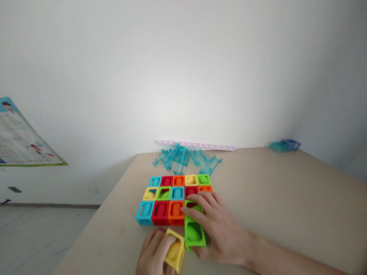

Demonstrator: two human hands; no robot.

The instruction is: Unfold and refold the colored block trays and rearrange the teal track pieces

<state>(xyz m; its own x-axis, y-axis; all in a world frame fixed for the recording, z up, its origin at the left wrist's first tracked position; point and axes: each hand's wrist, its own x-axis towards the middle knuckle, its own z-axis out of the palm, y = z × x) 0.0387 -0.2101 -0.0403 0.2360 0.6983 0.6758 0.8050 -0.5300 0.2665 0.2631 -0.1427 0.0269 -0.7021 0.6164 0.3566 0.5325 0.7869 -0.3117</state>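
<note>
A beige tabletop (258, 183) carries a flat rectangular grid of square, hollow-faced plastic blocks (177, 193) in cyan, red, orange, yellow and green, laid in three rows. Beyond it, at twelve o'clock, a loose heap of translucent turquoise plastic pieces (181, 158) lies near the wall.

The right hand (220, 229) comes in from four o'clock, its fingers spread over the grid's near right part and its thumb at the near end of a bright green hollow-faced block (195, 233) that juts out at six o'clock; whether it grips this block or only steadies it, I cannot tell.

The left hand (153, 252), at seven o'clock from the grid, pinches a pale yellow hollow-faced plastic block (174, 250), thumb over the open face, other fingers partly hidden. The yellow block sits at the hand's three o'clock, tilted, its long axis running nearly twelve to six. From it, the jutting green block lies just beside, at two o'clock; the grid's near edge is at twelve, a strip of tabletop between.
</note>
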